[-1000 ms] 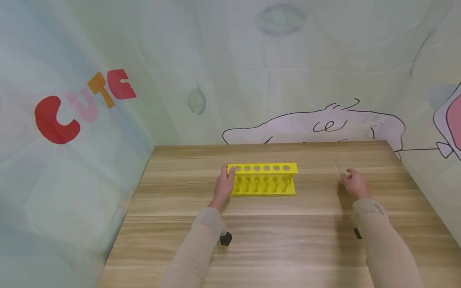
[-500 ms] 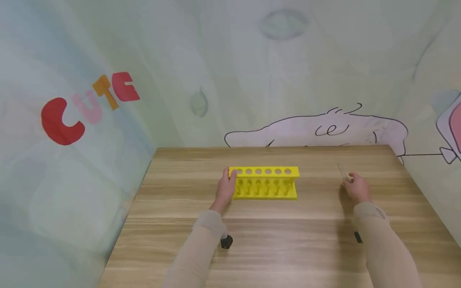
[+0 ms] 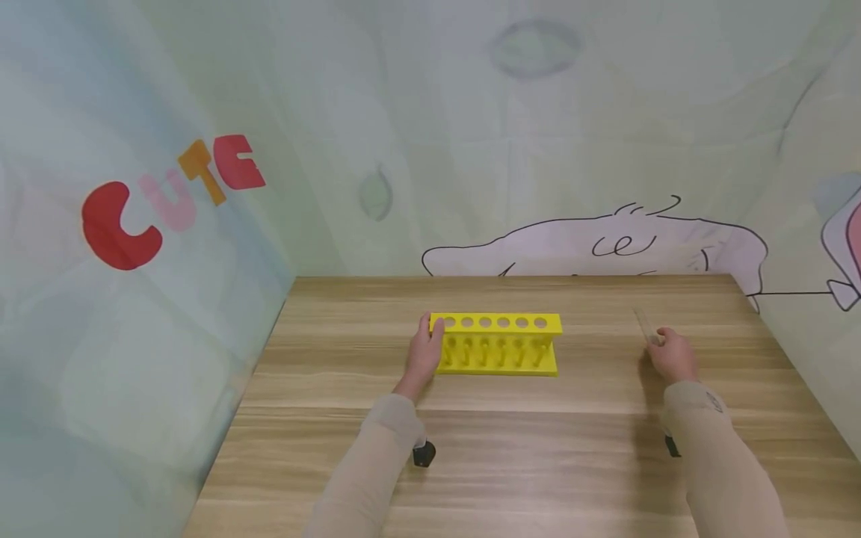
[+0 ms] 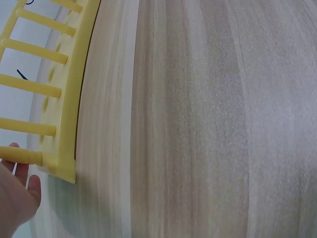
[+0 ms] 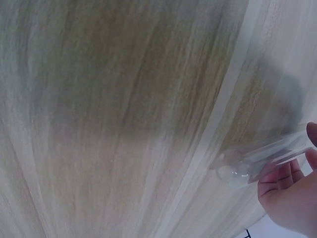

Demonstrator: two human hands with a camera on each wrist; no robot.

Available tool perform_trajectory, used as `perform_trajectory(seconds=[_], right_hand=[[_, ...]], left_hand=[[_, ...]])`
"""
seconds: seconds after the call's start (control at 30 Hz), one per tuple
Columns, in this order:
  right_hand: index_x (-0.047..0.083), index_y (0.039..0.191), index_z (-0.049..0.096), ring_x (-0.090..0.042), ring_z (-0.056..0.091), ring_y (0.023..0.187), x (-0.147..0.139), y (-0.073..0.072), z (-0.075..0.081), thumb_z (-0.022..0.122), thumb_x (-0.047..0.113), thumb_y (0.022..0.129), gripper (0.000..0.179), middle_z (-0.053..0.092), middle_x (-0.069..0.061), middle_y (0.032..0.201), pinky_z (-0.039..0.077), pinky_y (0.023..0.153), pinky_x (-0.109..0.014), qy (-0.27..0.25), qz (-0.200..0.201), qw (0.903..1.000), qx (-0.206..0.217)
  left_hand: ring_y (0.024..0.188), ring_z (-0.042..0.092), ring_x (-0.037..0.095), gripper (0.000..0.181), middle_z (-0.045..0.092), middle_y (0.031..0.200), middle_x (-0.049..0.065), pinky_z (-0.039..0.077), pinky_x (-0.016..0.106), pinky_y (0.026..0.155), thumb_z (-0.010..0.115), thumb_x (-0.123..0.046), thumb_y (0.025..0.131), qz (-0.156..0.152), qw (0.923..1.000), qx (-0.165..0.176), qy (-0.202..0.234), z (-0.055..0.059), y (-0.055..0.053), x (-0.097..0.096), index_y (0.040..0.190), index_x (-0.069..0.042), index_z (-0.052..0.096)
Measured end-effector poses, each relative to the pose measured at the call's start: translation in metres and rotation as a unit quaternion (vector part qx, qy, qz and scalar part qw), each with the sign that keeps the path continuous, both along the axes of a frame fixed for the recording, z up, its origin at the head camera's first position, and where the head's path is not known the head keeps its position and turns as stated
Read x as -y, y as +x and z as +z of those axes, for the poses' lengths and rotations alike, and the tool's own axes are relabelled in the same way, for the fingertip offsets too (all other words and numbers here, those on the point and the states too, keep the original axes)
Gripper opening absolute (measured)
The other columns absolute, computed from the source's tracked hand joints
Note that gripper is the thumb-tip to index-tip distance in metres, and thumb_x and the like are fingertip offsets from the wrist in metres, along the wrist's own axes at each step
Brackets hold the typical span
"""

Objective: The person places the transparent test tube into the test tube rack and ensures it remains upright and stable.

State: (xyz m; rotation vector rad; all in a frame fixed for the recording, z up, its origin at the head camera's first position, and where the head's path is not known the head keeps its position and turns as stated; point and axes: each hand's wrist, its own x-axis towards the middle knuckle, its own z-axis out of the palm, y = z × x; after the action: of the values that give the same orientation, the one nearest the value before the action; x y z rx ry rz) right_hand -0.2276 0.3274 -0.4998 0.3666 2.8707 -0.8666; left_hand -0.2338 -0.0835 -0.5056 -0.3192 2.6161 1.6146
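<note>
My left grip (image 3: pixel 424 357) holds the yellow rack (image 3: pixel 499 330) by its left end, thumb on the near side and fingers round the end. The rack stands upright on the wood-grain desk (image 3: pixel 525 441), its pierced top above a row of pegs (image 4: pixel 30 85). Well to the right of the rack, my right grip (image 3: pixel 675 358) pinches a clear tube (image 3: pixel 643 325), its free end slanting away from me and a little toward the rack's side. Beyond the rack, a cartoon figure (image 3: pixel 565 239) shows on the printed backdrop (image 3: pixel 444 134)
</note>
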Motion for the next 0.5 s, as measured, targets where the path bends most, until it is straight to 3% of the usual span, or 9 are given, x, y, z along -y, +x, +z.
perform_trajectory(seconds=[0.5], right_hand=[[-0.012,0.127,0.031,-0.05,0.036,0.111,-0.0032,-0.0036,-0.0054,0.043,0.015,0.088,0.049,0.033,-0.038,0.126,0.033,0.091,-0.057,0.002,-0.017,0.9996,0.022]], left_hand=[[0.13,0.031,0.025,0.066,0.031,0.143,0.008,0.027,0.04,0.107,0.026,-0.058,0.089,0.002,0.9999,0.013,0.007,-0.0033,-0.0012,-0.0001,0.141,-0.017,0.02]])
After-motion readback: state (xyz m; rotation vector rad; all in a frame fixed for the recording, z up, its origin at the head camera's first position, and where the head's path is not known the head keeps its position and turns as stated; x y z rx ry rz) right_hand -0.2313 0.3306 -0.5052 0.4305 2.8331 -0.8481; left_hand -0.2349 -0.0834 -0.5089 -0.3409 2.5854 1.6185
